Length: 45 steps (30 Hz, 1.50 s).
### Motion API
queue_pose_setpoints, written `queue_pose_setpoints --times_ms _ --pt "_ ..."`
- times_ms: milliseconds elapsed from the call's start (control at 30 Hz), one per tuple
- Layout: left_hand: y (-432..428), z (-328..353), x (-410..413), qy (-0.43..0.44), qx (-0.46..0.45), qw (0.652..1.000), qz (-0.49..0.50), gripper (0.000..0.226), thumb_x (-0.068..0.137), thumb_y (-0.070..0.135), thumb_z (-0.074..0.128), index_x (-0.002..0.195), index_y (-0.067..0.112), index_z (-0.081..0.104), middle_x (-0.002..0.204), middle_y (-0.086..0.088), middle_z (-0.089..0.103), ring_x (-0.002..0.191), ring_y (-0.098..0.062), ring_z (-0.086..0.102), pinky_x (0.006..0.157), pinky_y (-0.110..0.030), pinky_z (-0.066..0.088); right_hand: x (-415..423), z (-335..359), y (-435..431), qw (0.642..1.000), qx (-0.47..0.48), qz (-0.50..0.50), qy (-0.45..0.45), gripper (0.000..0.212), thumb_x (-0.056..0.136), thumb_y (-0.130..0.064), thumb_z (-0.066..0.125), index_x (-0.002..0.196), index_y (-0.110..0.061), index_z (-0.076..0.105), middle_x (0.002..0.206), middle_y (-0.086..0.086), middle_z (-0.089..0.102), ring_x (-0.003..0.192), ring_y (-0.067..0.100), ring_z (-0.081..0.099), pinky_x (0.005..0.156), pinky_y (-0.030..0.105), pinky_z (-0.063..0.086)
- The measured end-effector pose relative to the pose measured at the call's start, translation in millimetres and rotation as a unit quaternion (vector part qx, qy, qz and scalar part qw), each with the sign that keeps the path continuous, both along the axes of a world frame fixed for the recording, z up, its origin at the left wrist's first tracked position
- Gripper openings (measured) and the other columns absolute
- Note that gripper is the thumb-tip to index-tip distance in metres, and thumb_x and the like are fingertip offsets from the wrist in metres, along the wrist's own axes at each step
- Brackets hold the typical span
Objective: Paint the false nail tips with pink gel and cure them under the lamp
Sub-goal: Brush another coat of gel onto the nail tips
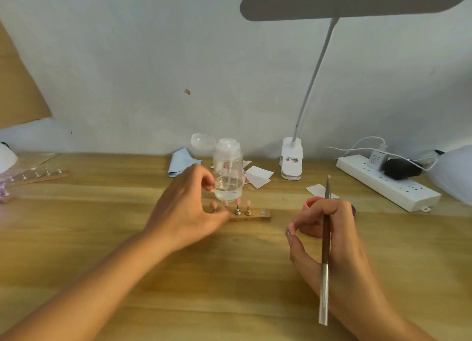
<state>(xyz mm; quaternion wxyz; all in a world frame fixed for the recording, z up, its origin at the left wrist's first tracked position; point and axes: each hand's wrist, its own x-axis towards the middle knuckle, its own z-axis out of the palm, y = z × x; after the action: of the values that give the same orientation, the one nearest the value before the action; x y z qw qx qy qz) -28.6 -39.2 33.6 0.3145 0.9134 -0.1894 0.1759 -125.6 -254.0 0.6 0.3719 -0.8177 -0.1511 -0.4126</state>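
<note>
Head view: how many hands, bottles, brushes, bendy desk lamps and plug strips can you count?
bare hands: 2, the left hand and the right hand
clear plastic pump bottle: 1
brown-handled nail brush: 1
white clip-on desk lamp: 1
white power strip: 1
Total: 6

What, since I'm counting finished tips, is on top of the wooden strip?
The wooden strip shows at its right end two pink nail tips on metal stands and a silver disc. The left hand covers the rest; whatever stands there is mostly hidden.
</note>
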Motion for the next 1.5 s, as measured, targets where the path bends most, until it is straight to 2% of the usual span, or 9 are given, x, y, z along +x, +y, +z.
queue_pose_setpoints --times_ms 133,300,433,667,1033,1167,1300,1433,1500 --pt "17.2 -12.4 20.2 0.169 0.019 0.985 -0.011 0.052 0.068 0.048 0.083 0.107 0.036 0.050 0.109 0.022 0.056 0.103 0.002 0.053 0.087 -0.026 0.044 -1.9 0.2 -1.1 1.000 0.003 0.011 0.019 0.050 0.077 -0.005 0.074 0.103 -0.030 0.040 0.105 -0.026 0.053 0.102 0.015 0.060 0.072 0.042 0.057" --pt "17.8 -17.4 24.8 0.186 -0.015 0.980 -0.064 0.030 0.073 0.037 0.085 0.097 0.036 0.068 0.100 0.018 0.066 0.088 -0.004 0.059 0.087 -0.027 0.049 -0.6 -2.0 -2.3 1.000 0.000 0.011 0.019 0.046 0.078 -0.011 0.071 0.102 -0.032 0.038 0.103 -0.024 0.054 0.103 0.017 0.058 0.073 0.045 0.055" --pt "15.8 -18.8 19.6 0.146 -0.025 0.982 -0.119 0.021 0.075 0.028 0.084 0.093 0.036 0.076 0.086 0.020 0.061 0.075 0.001 0.054 0.071 -0.013 0.043 0.6 -1.9 -3.7 1.000 -0.006 0.010 0.015 0.043 0.082 -0.015 0.069 0.103 -0.032 0.036 0.098 -0.018 0.056 0.101 0.018 0.060 0.074 0.045 0.055" --pt "1.0 -10.6 -0.6 0.037 -0.059 0.979 -0.192 0.027 0.075 0.017 0.084 0.089 0.039 0.074 0.087 0.019 0.061 0.092 -0.007 0.062 0.079 -0.005 0.039 1.7 2.3 -11.0 0.999 0.033 0.010 0.012 0.045 0.080 -0.002 0.069 0.100 -0.028 0.038 0.096 -0.011 0.059 0.087 0.020 0.063 0.070 0.046 0.053" --pt "-6.1 -3.2 -14.0 0.016 -0.053 0.975 -0.216 0.029 0.073 0.013 0.084 0.089 0.035 0.076 0.085 0.014 0.062 0.091 -0.013 0.061 0.082 -0.009 0.039 2.3 3.9 -13.2 0.999 0.008 -0.009 0.033 0.046 0.081 0.000 0.070 0.098 -0.030 0.039 0.100 -0.015 0.057 0.084 0.020 0.065 0.074 0.045 0.053" --pt "-3.6 -6.0 -10.6 0.009 -0.065 0.977 -0.203 0.031 0.073 0.013 0.084 0.089 0.038 0.075 0.083 0.016 0.062 0.090 -0.012 0.060 0.080 -0.009 0.040 -2.6 6.9 -11.5 0.998 0.047 -0.017 0.035 0.051 0.081 -0.009 0.071 0.104 -0.042 0.040 0.100 -0.006 0.060 0.089 0.017 0.065 0.076 0.045 0.053" --pt "1.4 -9.8 -5.2 -0.008 -0.077 0.979 -0.189 0.032 0.073 0.018 0.085 0.091 0.041 0.073 0.087 0.018 0.063 0.089 -0.011 0.061 0.080 -0.012 0.043 -6.9 12.3 -8.9 0.999 0.046 -0.021 0.001 0.010 0.096 -0.034 0.052 0.105 -0.034 0.054 0.080 -0.006 0.063 0.078 0.017 0.063 0.078 0.046 0.048" --pt "4.5 -14.2 -0.8 -0.003 -0.074 0.981 -0.177 0.031 0.073 0.025 0.085 0.093 0.045 0.072 0.089 0.018 0.062 0.091 -0.011 0.060 0.082 -0.021 0.047 -11.3 13.6 -5.5 0.999 0.011 -0.042 0.006 0.039 0.099 -0.038 0.032 0.132 -0.034 0.053 0.094 -0.016 0.062 0.092 0.010 0.059 0.088 0.030 0.041" --pt "6.2 -16.0 0.9 -0.004 -0.072 0.982 -0.174 0.030 0.073 0.026 0.084 0.093 0.045 0.073 0.088 0.018 0.062 0.091 -0.011 0.060 0.082 -0.022 0.048 -13.0 13.8 -4.5 0.999 0.035 -0.014 0.023 0.036 0.093 -0.038 0.037 0.127 -0.036 0.049 0.093 -0.015 0.063 0.093 0.018 0.061 0.086 0.040 0.046"
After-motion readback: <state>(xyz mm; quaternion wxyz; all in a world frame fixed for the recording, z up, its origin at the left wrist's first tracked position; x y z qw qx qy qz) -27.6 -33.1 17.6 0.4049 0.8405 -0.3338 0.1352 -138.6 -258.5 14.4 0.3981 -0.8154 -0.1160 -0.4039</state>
